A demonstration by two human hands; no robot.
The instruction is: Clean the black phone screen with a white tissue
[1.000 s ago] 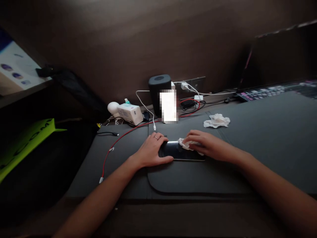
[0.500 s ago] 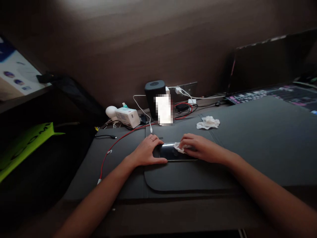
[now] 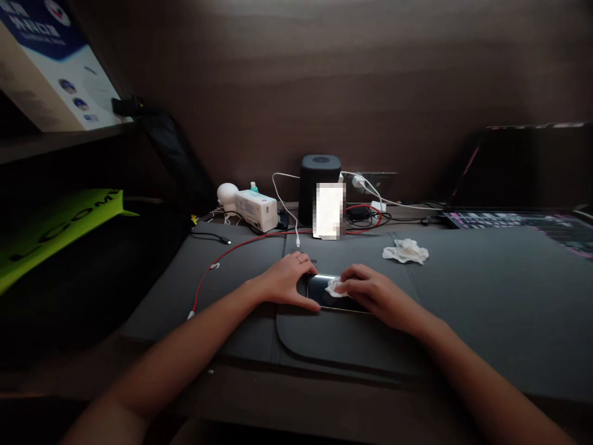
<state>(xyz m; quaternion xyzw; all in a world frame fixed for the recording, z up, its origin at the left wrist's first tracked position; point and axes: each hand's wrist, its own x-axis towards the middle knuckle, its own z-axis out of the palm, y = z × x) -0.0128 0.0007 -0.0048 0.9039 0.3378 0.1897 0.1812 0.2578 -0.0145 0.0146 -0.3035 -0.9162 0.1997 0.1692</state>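
Grey desk mat (image 3: 486, 290) under everything, dim light. Going left to right: green bag (image 3: 55, 228) lies off the desk edge; red cable (image 3: 222, 256) snakes across the mat's left part; white box (image 3: 256, 210) and black speaker (image 3: 319, 188) stand at the back wall with chargers and tangled wires.

Left hand (image 3: 285, 281) lies flat, fingers loosely spread, thumb along the near edge of the phone (image 3: 327, 293), clamping its left end to the mat. Ring on one finger. Phone lies flat, screen up, long side across, on the darker mouse pad (image 3: 343, 340), between the two hands.

Right hand (image 3: 370, 293) covers the phone's right half, fingertips pinching a small white wipe (image 3: 334, 287) against the glass near mid-screen. Crumpled tissue (image 3: 405, 251) sits apart, behind and right of the hands. Laptop (image 3: 523, 185) far right, keys lit.

To wipe well, as I judge it: keep the left hand's pressure on the end so the phone doesn't skid; use straight overlapping strokes, not scrubbing in place; keep the wipe flat under the fingertips so bare skin doesn't re-smudge. The covered left end needs a grip swap later.
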